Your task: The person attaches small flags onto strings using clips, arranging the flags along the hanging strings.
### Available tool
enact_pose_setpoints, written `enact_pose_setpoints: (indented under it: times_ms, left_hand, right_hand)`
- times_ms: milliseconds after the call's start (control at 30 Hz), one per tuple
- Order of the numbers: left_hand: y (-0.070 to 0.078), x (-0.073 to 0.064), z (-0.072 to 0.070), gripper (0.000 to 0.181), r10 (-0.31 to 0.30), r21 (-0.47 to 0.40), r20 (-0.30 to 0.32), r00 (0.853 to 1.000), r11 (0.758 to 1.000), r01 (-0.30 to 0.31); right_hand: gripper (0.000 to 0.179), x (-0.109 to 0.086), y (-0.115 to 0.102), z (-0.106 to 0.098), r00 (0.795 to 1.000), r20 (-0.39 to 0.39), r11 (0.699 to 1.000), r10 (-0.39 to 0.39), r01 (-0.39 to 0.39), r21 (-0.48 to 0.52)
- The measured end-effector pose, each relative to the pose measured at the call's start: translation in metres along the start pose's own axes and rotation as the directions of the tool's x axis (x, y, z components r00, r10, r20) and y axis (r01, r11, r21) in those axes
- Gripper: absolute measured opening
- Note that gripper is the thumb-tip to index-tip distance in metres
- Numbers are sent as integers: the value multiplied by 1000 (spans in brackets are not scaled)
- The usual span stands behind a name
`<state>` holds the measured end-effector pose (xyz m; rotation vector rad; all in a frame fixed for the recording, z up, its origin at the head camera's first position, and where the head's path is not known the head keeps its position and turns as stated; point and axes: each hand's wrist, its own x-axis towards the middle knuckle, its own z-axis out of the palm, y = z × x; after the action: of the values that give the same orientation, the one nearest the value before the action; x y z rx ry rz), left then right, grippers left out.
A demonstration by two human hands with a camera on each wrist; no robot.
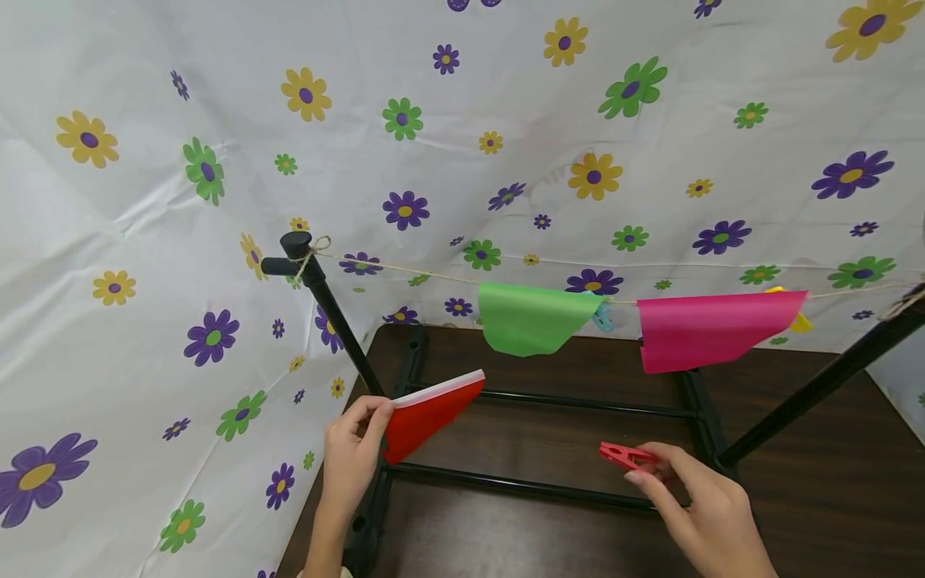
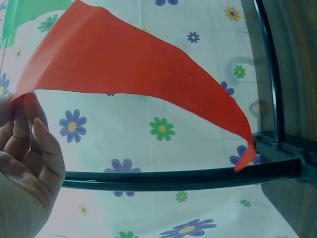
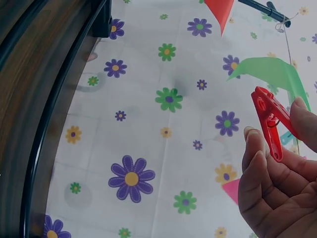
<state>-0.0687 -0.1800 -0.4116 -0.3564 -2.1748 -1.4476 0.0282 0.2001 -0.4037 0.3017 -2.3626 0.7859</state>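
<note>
My left hand pinches one corner of a red sheet with a pale folded top edge; in the left wrist view the red sheet droops away from the fingertips. Between thumb and fingers of my right hand is a red clothespin, its tip pointing left; the right wrist view shows the clothespin from the side. A string runs above both hands. Over it hang a green sheet with a light blue clothespin and a pink sheet with a yellow clothespin.
Black posts stand at the left and right, with the string tied to them. Black crossbars join the frame's base on a dark brown tabletop. A flower-patterned white sheet covers the back and left side.
</note>
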Motion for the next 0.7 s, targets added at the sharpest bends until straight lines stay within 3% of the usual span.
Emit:
enact_pose_setpoints:
  times_ms: [367,700]
  left_hand:
    - [14,20,-5,7,75,4,-17,997,997,-75]
    - [22,27,-7,6,114,-10,-45,992,993,-114]
  right_hand:
    - [62,12,-8,-6,998,-19,998,-59,59,0]
    - [65,20,-15,-11,989,-93,993,-114,113,-18]
